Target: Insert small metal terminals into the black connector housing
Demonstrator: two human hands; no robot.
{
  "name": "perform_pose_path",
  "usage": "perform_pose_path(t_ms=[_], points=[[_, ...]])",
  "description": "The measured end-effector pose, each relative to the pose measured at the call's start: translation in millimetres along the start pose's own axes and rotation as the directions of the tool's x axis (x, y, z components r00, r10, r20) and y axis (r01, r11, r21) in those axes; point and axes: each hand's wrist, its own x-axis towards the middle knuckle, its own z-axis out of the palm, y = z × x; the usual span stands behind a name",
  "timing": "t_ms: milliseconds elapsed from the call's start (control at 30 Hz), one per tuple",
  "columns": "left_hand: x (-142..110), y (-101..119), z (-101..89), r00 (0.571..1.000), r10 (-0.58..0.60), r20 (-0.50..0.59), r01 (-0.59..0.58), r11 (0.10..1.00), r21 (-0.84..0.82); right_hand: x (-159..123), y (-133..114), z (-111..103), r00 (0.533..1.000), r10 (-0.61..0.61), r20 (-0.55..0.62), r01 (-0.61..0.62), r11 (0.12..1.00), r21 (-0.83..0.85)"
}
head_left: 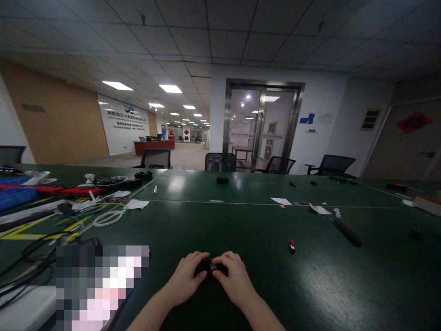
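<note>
At the near middle of the table [179, 225], the left hand [187, 276] and right hand [237, 276], fingers curled in, pinch opposite ends of a dark part [208, 265], probably light and stiff, best held by those ends

Can't really make out the small black thing [207, 265], since the left hand [188, 278] and right hand [234, 278] cover most of it. Pixel blocks [103, 289] blot out a patch at lower left, the white boxy thing [27, 304] runs off the left edge, and the smallest lettering on the wall sign [126, 131] is too tiny to read.
</note>
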Motion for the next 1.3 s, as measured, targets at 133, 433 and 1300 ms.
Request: perform_pose_path(t_ms=[133,433,1300], points=[[-0.3,0.1,-0.1,1.0,-0.001,0.006,0.001,1.0,-0.002,1.3,3.5,0.9,1.0,0.009,-0.015,-0.009,1.0,0.027],[0.4,-0.8,0.5,1.0,-0.002,-0.002,0.002,1.0,-0.015,4.3,8.6,4.3,0.999,-0.032,-0.009,0.032,0.999,0.018],[1.4,-3.9,2.9,1.0,0.011,-0.009,-0.012,1.0,-0.014,2.7,7.9,3.1,1.0,-0.018,0.006,0.018,1.0,0.011]])
